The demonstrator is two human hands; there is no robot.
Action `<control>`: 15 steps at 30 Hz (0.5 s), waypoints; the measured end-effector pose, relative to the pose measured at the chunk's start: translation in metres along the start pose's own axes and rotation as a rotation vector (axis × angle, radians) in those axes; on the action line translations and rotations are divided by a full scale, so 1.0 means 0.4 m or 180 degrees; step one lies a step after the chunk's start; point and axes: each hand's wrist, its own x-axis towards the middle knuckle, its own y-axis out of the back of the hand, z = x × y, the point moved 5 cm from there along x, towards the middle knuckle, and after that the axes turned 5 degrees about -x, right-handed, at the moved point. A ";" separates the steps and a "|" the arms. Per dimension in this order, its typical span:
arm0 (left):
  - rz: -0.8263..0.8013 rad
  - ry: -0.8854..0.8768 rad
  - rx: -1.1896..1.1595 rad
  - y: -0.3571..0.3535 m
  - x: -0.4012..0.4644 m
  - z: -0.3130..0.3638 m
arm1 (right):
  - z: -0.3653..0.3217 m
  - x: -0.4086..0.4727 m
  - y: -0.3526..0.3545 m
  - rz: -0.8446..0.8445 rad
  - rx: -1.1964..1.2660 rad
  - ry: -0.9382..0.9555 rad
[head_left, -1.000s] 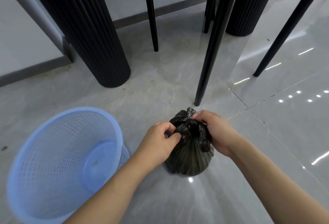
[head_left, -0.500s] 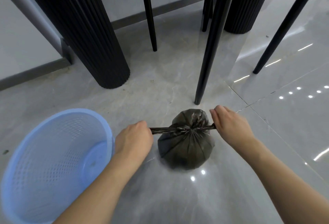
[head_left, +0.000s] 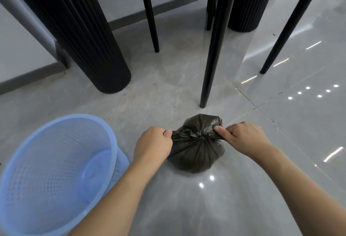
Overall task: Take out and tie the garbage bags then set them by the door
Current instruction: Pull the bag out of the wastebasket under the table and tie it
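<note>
On the glossy grey floor, the small black plastic garbage bag [head_left: 196,151], probably soft, light and slippery, is best gripped by its twisted ends, which the left hand [head_left: 153,144] and right hand [head_left: 243,138] pinch.

Glossy grey marble-look tile floor [head_left: 280,142], ceiling-light reflections right. Fluted black table pedestals far left [head_left: 89,39], far right [head_left: 249,10]. Black chair legs [head_left: 215,48] between. Grey baseboard [head_left: 28,78].

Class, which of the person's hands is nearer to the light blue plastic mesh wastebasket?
Left. The left hand grips the black garbage bag just right of the light blue plastic mesh wastebasket; the right hand grips the bag's far side.
</note>
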 end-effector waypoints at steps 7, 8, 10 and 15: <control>-0.0324 -0.0432 0.0466 -0.021 0.007 0.000 | -0.027 -0.055 -0.025 -0.2574 0.3523 -0.0394; -0.0561 -0.0444 0.0512 -0.025 0.000 -0.008 | -0.037 -0.051 -0.031 -0.2551 0.4684 -0.0548; -0.1061 -0.0609 0.0551 -0.037 -0.037 -0.016 | -0.067 -0.032 -0.045 -0.2406 0.6599 -0.0757; -0.1138 -0.1850 0.0978 -0.040 -0.138 0.032 | -0.148 -0.015 -0.032 -0.1732 0.7041 -0.0907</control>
